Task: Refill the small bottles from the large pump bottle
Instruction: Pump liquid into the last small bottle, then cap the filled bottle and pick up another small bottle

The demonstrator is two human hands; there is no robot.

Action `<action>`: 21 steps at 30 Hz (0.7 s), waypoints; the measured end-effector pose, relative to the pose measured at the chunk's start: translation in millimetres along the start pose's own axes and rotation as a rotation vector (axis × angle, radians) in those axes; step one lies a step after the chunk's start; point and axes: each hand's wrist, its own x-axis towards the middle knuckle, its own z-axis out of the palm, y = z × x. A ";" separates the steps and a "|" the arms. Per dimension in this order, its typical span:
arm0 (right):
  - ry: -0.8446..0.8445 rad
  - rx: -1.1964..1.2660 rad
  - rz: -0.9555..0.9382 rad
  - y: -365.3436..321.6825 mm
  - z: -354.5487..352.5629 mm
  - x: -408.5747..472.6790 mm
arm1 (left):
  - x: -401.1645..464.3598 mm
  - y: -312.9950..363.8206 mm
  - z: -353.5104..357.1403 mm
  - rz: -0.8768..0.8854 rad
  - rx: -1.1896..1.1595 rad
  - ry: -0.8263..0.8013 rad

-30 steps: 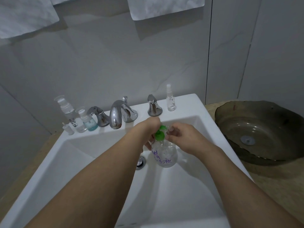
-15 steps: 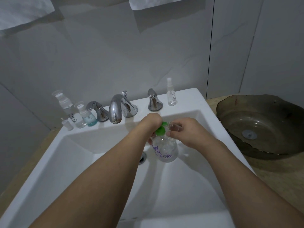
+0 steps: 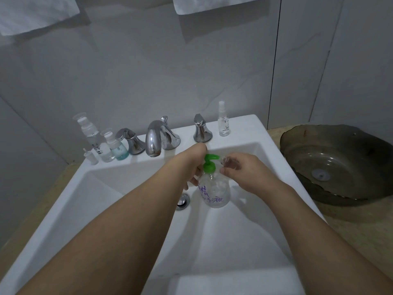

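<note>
Clear pump bottle (image 3: 214, 188) with green pump (image 3: 209, 162) at frame centre, over the white sink (image 3: 106, 199); gripped at the neck by left hand (image 3: 194, 165); small clear bottle (image 3: 228, 163) pinched in right hand (image 3: 244, 173), just beside the nozzle; more small bottles (image 3: 102, 143) left of the faucet (image 3: 157, 139).

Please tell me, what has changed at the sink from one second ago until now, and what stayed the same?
The left hand has come off the green pump head, which now shows uncovered; it still holds the large pump bottle at its neck. The right hand keeps the small clear bottle at the spout. The bottles on the sink ledge have not moved.
</note>
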 end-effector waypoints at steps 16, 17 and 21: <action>0.018 0.233 0.115 -32.9 26.4 -55.0 | -33.5 -66.3 -10.5 0.215 -0.124 0.080; -0.003 0.238 0.116 -36.6 30.4 -58.9 | -35.7 -72.2 -14.4 0.227 -0.118 0.075; -0.100 0.273 0.157 -58.0 47.8 -68.1 | -36.5 -100.2 -40.3 0.238 -0.100 0.077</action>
